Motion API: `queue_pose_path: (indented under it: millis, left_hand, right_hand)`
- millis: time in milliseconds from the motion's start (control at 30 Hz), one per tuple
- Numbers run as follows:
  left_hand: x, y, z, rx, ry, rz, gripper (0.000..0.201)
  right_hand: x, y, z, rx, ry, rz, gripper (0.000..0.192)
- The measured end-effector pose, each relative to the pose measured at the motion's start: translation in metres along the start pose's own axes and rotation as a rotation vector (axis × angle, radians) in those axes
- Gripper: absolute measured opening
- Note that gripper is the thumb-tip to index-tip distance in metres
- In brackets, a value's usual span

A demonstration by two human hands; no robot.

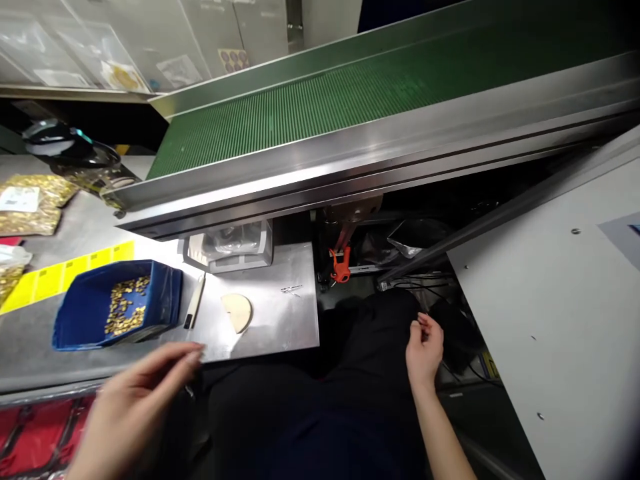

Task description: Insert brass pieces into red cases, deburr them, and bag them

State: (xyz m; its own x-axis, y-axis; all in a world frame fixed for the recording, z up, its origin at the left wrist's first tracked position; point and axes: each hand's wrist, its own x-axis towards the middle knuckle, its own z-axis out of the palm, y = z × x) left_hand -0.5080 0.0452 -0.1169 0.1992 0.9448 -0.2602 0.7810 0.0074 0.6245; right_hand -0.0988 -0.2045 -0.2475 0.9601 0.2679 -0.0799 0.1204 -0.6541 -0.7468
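Note:
My left hand (140, 403) is in front of the steel table's edge, thumb and forefinger pinched together; motion blurs it, and whatever sits at the fingertips is too small to make out. Above my dark-clothed lap, my right hand (425, 348) has its fingers curled in, with nothing visible in them. Close to the left hand stands a blue bin (83, 310) with small gold-coloured metal parts (125, 307) inside. A pale-handled tool with a dark tip (195, 303), a cream half-round piece (237, 312) and small thin metal pieces (291, 289) lie on the table.
A green ribbed conveyor (300, 107) with metal sides crosses above the table (280, 327). Beneath it sit a grey open bin (227, 247) and an orange-handled tool (341, 265). Bags of gold parts (40, 207) lie left. A white panel (550, 280) stands right.

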Motion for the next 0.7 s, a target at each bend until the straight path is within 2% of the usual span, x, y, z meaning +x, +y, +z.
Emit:
queue_pose_path:
  millis: [67, 100, 200, 233, 300, 400, 467, 567, 700]
  left_hand:
    - [-0.035, 0.023, 0.04, -0.24, -0.278, -0.08, 0.036]
    - [-0.051, 0.032, 0.059, -0.332, -0.411, -0.096, 0.034]
    - [-0.086, 0.05, 0.106, -0.503, -0.716, -0.134, 0.033]
    - [-0.094, 0.054, 0.116, -0.555, -0.778, -0.163, 0.033]
    - [-0.104, 0.059, 0.129, -0.668, -0.854, -0.215, 0.033]
    - [-0.107, 0.066, 0.134, -0.87, -0.893, -0.274, 0.029]
    - [-0.105, 0.069, 0.134, -0.969, -0.909, -0.294, 0.037]
    - [-0.103, 0.07, 0.134, -1.007, -0.93, -0.301, 0.046]
    - [-0.105, 0.073, 0.133, -1.05, -0.978, -0.348, 0.047]
  right_hand:
    - [-0.041, -0.017, -0.011, 0.04, -0.166, -0.042, 0.047]
    - [-0.062, -0.027, -0.017, 0.069, -0.298, -0.065, 0.043]
    - [-0.115, -0.057, -0.031, 0.221, -0.83, -0.151, 0.032]
    - [-0.126, -0.066, -0.034, 0.259, -0.98, -0.176, 0.029]
    - [-0.139, -0.081, -0.038, 0.306, -1.147, -0.203, 0.024]
    - [-0.136, -0.094, -0.04, 0.336, -1.17, -0.201, 0.024]
    - [-0.131, -0.099, -0.041, 0.324, -1.163, -0.226, 0.023]
    - [-0.127, -0.101, -0.044, 0.269, -1.179, -0.253, 0.02]
    - [-0.132, -0.096, -0.048, 0.226, -1.161, -0.281, 0.02]
